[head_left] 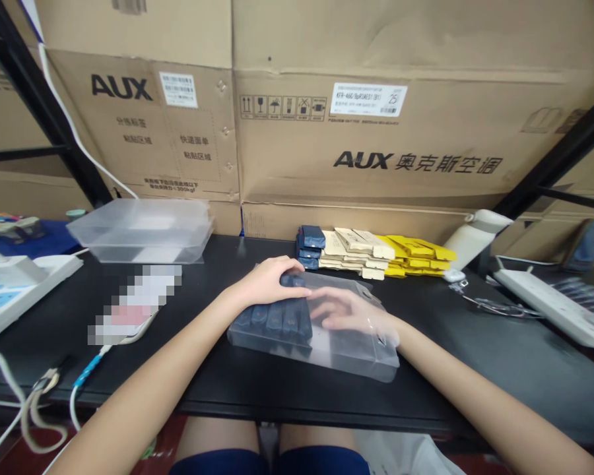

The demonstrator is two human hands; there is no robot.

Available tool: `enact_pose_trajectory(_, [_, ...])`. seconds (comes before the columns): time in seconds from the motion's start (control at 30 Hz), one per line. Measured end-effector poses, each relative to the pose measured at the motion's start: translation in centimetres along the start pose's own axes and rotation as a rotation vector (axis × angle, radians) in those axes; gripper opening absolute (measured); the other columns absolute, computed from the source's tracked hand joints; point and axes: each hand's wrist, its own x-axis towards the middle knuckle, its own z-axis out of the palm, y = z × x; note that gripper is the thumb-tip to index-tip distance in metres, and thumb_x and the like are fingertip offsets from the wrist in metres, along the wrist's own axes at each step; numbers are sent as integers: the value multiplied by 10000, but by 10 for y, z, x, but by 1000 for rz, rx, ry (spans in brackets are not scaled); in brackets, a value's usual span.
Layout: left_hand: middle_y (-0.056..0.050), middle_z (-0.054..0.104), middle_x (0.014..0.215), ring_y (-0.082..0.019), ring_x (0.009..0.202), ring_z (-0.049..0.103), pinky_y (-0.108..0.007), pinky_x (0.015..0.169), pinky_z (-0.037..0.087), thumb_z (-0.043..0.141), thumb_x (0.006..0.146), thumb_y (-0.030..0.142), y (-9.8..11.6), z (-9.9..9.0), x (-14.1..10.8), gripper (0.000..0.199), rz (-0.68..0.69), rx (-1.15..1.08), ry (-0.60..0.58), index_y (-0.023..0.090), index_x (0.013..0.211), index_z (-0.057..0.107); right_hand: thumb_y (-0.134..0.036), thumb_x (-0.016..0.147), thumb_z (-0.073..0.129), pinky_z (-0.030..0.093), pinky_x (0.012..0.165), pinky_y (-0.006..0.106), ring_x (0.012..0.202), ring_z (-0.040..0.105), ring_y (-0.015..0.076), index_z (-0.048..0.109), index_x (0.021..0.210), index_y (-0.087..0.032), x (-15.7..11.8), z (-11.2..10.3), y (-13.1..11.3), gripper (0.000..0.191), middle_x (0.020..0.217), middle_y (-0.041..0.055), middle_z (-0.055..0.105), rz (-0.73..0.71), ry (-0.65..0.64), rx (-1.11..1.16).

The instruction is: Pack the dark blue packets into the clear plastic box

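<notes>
A clear frosted plastic bag (pixel 349 353) lies on the black table in front of me, its cut-out handle end toward the right. Several dark blue packets (pixel 274 316) sit side by side in its left part. My left hand (pixel 277 280) is closed over the bag's far left side, thumb lying across the top by the packets. Inside the bag, seen through the film, is my right hand (pixel 344 310), which has entered from the right end. Its fingers are apart and slightly bent, close to the packets, with nothing visible in them.
Behind the bag stand stacked blue packets (pixel 311 247), cream packets (pixel 356 247) and yellow packets (pixel 418 254). A white bottle (pixel 478 244) leans at right, near a power strip (pixel 554 303). Left are clear trays (pixel 141 227), a charging phone (pixel 138 307) and cables. Cardboard boxes (pixel 287 158) wall the back.
</notes>
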Motion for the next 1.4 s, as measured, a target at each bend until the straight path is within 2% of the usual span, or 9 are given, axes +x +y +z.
enact_pose_trajectory(1.4, [-62, 664, 1066, -226, 993, 629, -355, 880, 493, 643, 801, 551, 2, 0, -1, 428, 0, 40, -5, 225, 1079, 639, -305, 763, 777, 521, 928, 381, 937, 701, 170, 569, 1168, -195, 2, 3, 1, 469, 971, 38, 735, -4, 44, -6])
